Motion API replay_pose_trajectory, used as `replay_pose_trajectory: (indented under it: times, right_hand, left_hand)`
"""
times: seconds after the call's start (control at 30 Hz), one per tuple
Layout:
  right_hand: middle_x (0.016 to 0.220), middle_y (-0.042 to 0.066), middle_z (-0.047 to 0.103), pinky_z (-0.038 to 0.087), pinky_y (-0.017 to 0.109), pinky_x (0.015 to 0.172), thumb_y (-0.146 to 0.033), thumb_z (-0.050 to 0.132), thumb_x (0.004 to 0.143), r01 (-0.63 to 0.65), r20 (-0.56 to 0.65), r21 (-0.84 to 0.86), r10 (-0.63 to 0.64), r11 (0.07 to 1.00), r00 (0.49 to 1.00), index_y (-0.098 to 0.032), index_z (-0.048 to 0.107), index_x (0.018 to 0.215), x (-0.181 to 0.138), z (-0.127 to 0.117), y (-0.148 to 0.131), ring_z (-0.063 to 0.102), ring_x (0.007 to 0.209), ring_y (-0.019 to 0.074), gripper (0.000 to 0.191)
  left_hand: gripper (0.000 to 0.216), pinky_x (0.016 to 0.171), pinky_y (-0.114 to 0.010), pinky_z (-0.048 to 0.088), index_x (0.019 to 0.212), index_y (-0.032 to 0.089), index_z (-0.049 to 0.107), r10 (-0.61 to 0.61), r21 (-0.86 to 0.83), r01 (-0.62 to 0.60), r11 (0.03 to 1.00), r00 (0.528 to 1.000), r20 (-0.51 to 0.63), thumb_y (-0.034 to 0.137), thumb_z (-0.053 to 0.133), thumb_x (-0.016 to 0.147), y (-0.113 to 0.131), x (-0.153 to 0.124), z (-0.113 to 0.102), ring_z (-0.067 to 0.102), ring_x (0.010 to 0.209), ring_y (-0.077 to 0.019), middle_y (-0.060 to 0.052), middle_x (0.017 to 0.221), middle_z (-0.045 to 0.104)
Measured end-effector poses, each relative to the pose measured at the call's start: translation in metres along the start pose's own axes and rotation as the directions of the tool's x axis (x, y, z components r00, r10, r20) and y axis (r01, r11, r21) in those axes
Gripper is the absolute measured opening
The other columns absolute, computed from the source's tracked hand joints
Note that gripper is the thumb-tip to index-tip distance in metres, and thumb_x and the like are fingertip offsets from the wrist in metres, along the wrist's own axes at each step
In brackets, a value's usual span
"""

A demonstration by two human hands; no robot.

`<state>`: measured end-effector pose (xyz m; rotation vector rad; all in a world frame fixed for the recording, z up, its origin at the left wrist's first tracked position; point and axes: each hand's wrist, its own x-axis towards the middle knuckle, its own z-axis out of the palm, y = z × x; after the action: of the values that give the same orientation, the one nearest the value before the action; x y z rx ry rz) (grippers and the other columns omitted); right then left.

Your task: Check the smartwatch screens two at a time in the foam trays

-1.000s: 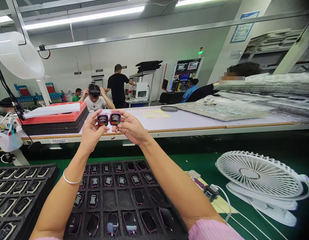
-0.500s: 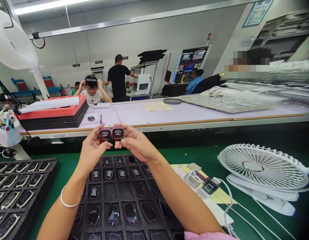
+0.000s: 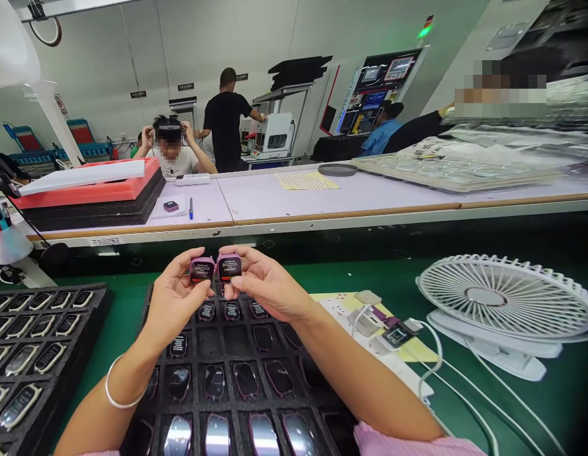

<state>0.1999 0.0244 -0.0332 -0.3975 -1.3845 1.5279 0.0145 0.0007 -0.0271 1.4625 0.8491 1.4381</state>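
Note:
My left hand [image 3: 173,303] pinches a small square smartwatch body [image 3: 202,270] with a pink frame and a dark lit screen. My right hand [image 3: 268,285] holds a matching pink smartwatch body [image 3: 229,267] by its edges, almost touching the first one. Both hands hang just above a black foam tray [image 3: 154,316] whose rows of pockets hold dark, pink-rimmed watch bodies. My fingers and palms hide the tray's upper pockets. A thin bracelet circles my left wrist.
A second black tray [image 3: 47,335] of watch bodies lies to the left. To the right stand a white desk fan [image 3: 505,296] and a cabled test fixture [image 3: 388,332]. Beyond, a lilac workbench [image 3: 294,196] holds a stack of red-topped foam [image 3: 85,193], with several co-workers further back.
My hands have dropped lower in the view, nearer the tray, still holding both watch bodies. The whole scene has shifted as my head tilted down.

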Motion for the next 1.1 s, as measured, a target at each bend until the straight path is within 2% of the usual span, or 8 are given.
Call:
replay_pose_trajectory:
  times: [0.2, 0.4, 0.57, 0.73, 1.1]
  right_hand:
    - [0.087, 0.000, 0.068, 0.052, 0.024, 0.064, -0.015, 0.072, 0.080, -0.039, 0.019, 0.023, 0.038, 0.999, 0.999, -0.022, 0.060, 0.120, -0.013, -0.006, 0.015, 0.068, 0.068, 0.0113, 0.042]
    - [0.089, -0.001, 0.067, 0.051, 0.025, 0.062, -0.015, 0.074, 0.077, -0.094, -0.057, 0.054, 0.097, 0.994, 0.994, -0.021, 0.060, 0.114, -0.013, -0.008, 0.026, 0.064, 0.061, 0.0091, 0.040]
    - [0.087, -0.002, 0.064, 0.046, 0.023, 0.053, -0.024, 0.076, 0.079, -0.107, -0.118, 0.026, 0.109, 0.994, 0.987, -0.020, 0.063, 0.106, -0.010, -0.009, 0.030, 0.057, 0.053, 0.0062, 0.031]
    - [0.087, -0.002, 0.062, 0.043, 0.021, 0.049, -0.025, 0.078, 0.078, -0.108, -0.140, 0.013, 0.109, 0.994, 0.984, -0.020, 0.062, 0.104, -0.010, -0.009, 0.031, 0.053, 0.051, 0.0047, 0.031]
    - [0.089, -0.001, 0.061, 0.048, 0.023, 0.054, -0.014, 0.075, 0.073, -0.088, -0.122, 0.019, 0.090, 0.996, 0.989, -0.021, 0.062, 0.109, -0.010, -0.008, 0.030, 0.053, 0.058, 0.0065, 0.039]
  left_hand:
    - [0.051, 0.070, -0.026, 0.062, 0.125, 0.023, 0.061, -0.092, -0.038, 0.094, 0.995, 0.995, 0.045, 0.019, 0.076, 0.077, -0.013, -0.014, -0.003, 0.070, 0.070, -0.0115, -0.005, 0.108, 0.068]
    - [0.049, 0.073, -0.031, 0.064, 0.130, 0.021, 0.060, -0.132, -0.087, 0.137, 0.987, 0.990, 0.058, 0.023, 0.070, 0.082, -0.024, -0.018, -0.006, 0.074, 0.072, -0.0145, -0.009, 0.119, 0.068]
    - [0.045, 0.070, -0.033, 0.066, 0.129, 0.020, 0.062, -0.175, -0.106, 0.178, 0.978, 0.984, 0.036, 0.027, 0.068, 0.084, -0.027, -0.018, -0.004, 0.076, 0.069, -0.0170, -0.009, 0.113, 0.070]
    - [0.042, 0.067, -0.032, 0.066, 0.125, 0.020, 0.065, -0.183, -0.111, 0.184, 0.977, 0.983, 0.019, 0.028, 0.069, 0.084, -0.027, -0.017, -0.002, 0.076, 0.067, -0.0179, -0.007, 0.109, 0.070]
    - [0.043, 0.068, -0.034, 0.066, 0.124, 0.020, 0.066, -0.175, -0.153, 0.177, 0.972, 0.984, 0.024, 0.023, 0.067, 0.081, -0.026, -0.017, -0.005, 0.076, 0.068, -0.0193, -0.009, 0.115, 0.070]
